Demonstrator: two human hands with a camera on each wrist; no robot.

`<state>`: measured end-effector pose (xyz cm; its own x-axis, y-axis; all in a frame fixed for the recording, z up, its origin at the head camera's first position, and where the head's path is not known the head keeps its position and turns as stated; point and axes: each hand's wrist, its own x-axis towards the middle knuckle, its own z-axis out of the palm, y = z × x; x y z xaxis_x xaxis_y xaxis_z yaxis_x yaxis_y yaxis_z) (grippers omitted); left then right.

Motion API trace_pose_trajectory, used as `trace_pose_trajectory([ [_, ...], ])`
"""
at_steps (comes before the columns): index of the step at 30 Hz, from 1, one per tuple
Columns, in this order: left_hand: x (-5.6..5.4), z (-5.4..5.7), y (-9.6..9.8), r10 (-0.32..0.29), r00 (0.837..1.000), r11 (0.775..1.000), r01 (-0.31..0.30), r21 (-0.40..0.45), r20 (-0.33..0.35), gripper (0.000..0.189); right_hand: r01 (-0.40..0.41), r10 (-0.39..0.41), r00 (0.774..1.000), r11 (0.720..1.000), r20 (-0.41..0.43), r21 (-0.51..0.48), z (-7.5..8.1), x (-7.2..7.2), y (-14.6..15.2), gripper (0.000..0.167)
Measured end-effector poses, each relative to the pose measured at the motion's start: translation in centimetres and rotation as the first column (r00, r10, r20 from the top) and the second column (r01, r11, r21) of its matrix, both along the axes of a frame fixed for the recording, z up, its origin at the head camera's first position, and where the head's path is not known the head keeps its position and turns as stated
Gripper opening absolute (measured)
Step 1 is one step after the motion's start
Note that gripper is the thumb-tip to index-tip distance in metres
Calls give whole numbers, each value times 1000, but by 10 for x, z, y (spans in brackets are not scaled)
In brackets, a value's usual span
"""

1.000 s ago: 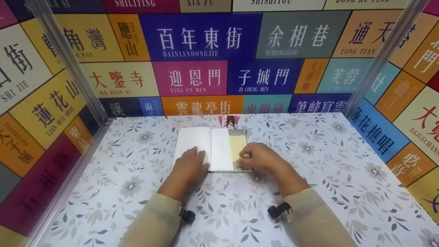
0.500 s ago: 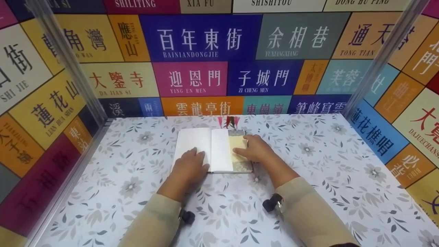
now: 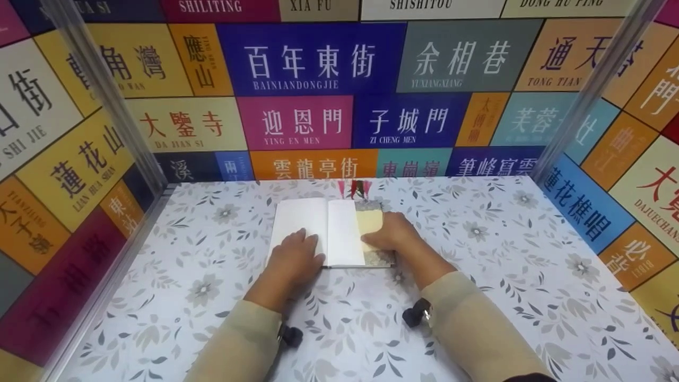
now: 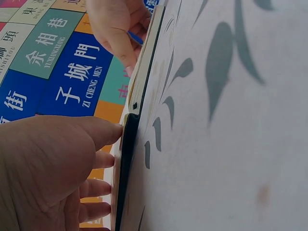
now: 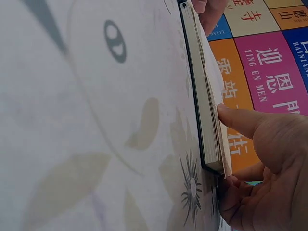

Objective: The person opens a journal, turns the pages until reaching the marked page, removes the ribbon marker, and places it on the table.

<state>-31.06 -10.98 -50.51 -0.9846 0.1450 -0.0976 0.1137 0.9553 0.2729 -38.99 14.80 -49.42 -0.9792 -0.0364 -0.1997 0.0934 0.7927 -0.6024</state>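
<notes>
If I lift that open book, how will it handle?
The open book will probably feel solid, given the thick page block. Inside, it could be floppy: one sheet bows away from the block. It seems unlikely to roll, lying flat on the patterned surface.

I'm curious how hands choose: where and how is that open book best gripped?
Probably the right half's outer edge, from the person's right, thumb on top, fingers against the side: the open book lies flat, and its thick page block should offer grip, while the left hand rests on the left page.
</notes>
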Motion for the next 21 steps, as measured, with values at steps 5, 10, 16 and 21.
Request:
trace_pose_trajectory([
  [5, -1, 0, 0, 6, 1000, 1000, -5, -2, 13, 65, 30, -29, 1000, 998, 6, -50, 4, -5, 6, 68],
  [10, -3, 1, 0, 3, 1000, 1000, -2, -11, 27, 66, 46, -47, 999, 995, -17, -87, 7, -11, 14, 60],
  [16, -2, -2, 0, 2, 999, 1000, -1, -9, 35, 66, 71, -71, 997, 993, 2, -97, 13, -16, 23, 50],
  [21, -2, -4, 0, -1, 1000, 1000, 1, -7, 23, 66, 127, -121, 992, 972, 40, -199, 15, -24, 34, 54],
])
